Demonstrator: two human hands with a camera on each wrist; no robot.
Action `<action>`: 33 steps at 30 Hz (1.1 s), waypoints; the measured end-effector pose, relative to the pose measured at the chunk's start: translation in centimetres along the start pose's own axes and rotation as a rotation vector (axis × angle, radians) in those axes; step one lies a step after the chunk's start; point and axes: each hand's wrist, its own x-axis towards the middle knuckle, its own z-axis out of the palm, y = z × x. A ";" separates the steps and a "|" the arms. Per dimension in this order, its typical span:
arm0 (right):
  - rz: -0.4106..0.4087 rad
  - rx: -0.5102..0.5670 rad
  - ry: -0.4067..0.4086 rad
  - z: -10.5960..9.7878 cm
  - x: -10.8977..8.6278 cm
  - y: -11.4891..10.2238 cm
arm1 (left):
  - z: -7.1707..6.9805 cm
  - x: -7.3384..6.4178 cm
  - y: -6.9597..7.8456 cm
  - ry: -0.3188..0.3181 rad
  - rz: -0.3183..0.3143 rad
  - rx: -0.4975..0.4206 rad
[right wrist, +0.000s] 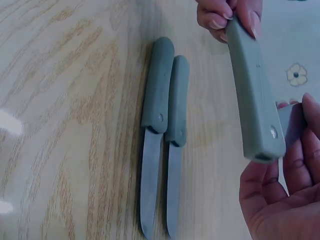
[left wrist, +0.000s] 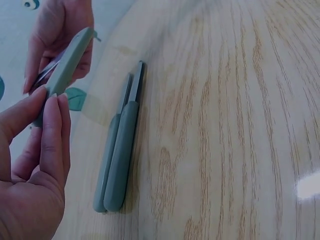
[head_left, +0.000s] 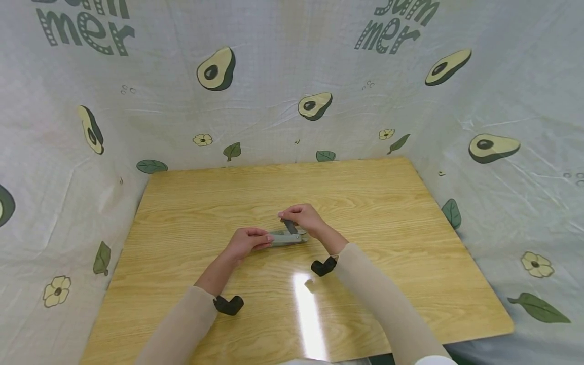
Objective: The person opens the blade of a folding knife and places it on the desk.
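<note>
My left hand (head_left: 248, 243) grips the sage-green handle of a folding knife (right wrist: 252, 95) between thumb and fingers. Its blade (right wrist: 291, 122) stands partly swung out from the handle's pivot end, and my right hand (head_left: 306, 218) pinches that blade. The left wrist view shows the held knife (left wrist: 70, 65) raised above the table. Under it, two similar green-handled knives lie side by side with blades extended, one larger knife (right wrist: 159, 90) and one slimmer knife (right wrist: 177, 105). From the head, the held handle and hands partly cover them.
The wooden table (head_left: 388, 223) reflects a bright light strip near its front edge. Avocado-printed sheeting (head_left: 274, 61) hangs behind the table and along its sides. Each wrist carries a black camera mount, one left mount (head_left: 229, 305) and one right mount (head_left: 324, 266).
</note>
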 end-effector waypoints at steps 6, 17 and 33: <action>0.010 0.068 0.072 -1.7 -0.1 0.8 | -0.5 -0.2 0.0 0.037 0.022 0.001; 0.066 0.119 0.103 -4.1 -1.4 2.8 | -2.4 -0.5 -0.2 0.109 0.030 -0.104; 0.067 0.239 0.070 -3.4 -2.9 4.0 | -3.6 -0.6 0.0 0.103 0.044 -0.117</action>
